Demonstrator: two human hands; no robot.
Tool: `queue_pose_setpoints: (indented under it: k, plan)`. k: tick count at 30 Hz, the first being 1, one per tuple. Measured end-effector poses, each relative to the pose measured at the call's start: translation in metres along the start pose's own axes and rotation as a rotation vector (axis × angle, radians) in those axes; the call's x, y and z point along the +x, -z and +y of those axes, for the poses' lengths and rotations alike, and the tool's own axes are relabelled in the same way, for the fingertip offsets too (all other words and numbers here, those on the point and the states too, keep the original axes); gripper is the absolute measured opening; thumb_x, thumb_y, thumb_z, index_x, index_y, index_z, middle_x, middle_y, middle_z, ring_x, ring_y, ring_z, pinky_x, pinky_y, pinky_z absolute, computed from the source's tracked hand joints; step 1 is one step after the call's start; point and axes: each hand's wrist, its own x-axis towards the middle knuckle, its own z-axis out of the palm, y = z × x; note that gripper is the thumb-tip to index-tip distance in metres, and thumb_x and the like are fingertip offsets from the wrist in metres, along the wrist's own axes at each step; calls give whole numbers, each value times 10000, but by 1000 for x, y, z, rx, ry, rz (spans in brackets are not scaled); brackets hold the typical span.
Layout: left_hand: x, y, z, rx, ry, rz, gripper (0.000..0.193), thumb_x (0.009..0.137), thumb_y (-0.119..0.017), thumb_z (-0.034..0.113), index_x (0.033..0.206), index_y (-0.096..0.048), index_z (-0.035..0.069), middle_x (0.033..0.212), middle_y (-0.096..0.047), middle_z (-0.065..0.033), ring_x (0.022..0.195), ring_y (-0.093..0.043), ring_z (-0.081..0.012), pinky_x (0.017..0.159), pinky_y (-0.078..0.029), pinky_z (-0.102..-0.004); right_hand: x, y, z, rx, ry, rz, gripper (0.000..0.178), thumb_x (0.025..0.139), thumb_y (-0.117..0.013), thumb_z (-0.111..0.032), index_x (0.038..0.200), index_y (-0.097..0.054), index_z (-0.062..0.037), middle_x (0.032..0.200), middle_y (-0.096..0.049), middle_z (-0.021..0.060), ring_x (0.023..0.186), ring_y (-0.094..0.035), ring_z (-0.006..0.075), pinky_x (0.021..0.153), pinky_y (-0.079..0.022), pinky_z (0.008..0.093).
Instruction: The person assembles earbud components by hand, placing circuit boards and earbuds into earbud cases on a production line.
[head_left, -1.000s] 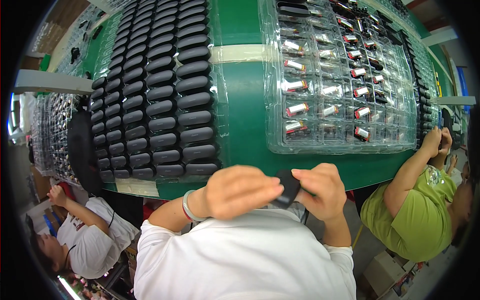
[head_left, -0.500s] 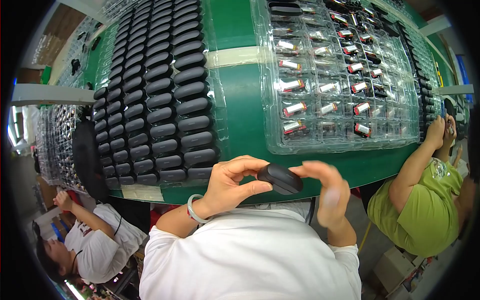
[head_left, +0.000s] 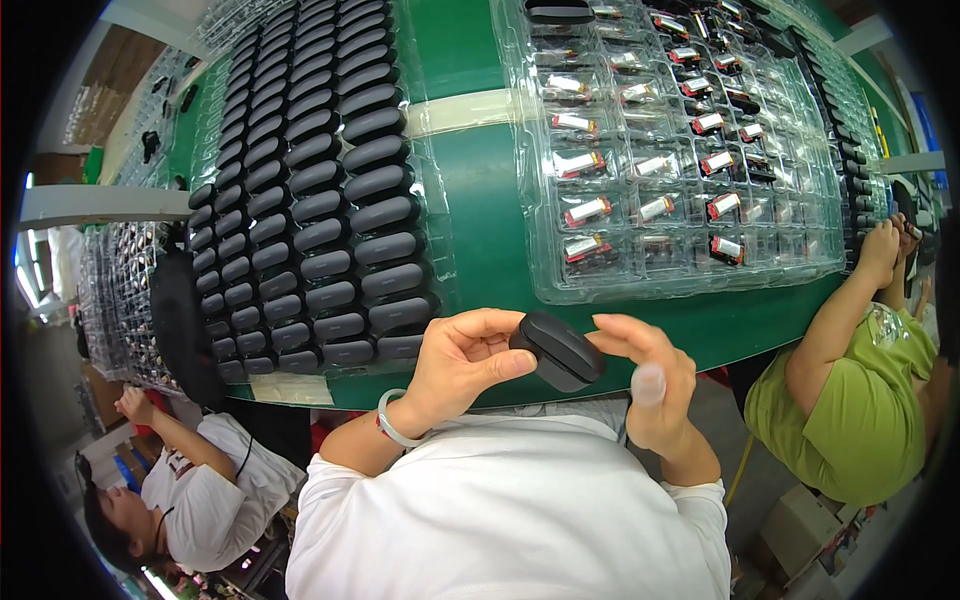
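Note:
A black, oval earbud charging case (head_left: 562, 352) is held just in front of my chest, above the near edge of the green table. My left hand (head_left: 462, 358), with a pale bangle at its wrist, grips the case's left end between thumb and fingers. Along the case runs a seam between its two halves. At the right end is my right hand (head_left: 652, 375), its fingers apart and the index fingertip close to the case; whether it touches I cannot tell. A whitish cover sits on the right thumb tip.
Rows of similar black cases fill a clear tray (head_left: 425, 200) on the left. Another clear tray (head_left: 560, 292) on the right holds small silver-and-red batteries with parts. Co-workers sit at both sides: one in a white shirt (head_left: 205, 495), one in a green shirt (head_left: 850, 420).
The case has tilted in my left hand, so more of its seam side shows. My right hand's fingers have shifted slightly beside the case's right end.

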Motion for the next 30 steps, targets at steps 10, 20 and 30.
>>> queue_pose_setpoints:
  k: [10,20,30]
  plan:
    - [3,-2,2,-8,127,104,261,836,-653,86,1062,-603,-33,944,-658,-93,820,-613,-104,719,-516,-238,6,3,8,-97,144,-57,706,887,-380,-573,1121,-552,70,1016,-627,195,918,-623,308,794,-467,371]
    - [3,-5,2,10,113,97,278,835,-648,57,1087,-583,-41,983,-642,-92,850,-614,-116,749,-522,-249,5,2,1,-62,-26,-74,472,915,-525,-361,1163,-536,41,1008,-592,144,814,-604,173,690,-490,284]
    - [-3,6,-14,130,-210,-20,387,707,-743,-8,1063,-594,-47,1043,-622,-134,878,-628,-190,805,-519,-305,3,3,0,580,-510,-167,533,924,-478,-408,1197,-475,49,951,-619,94,851,-571,105,715,-466,240]
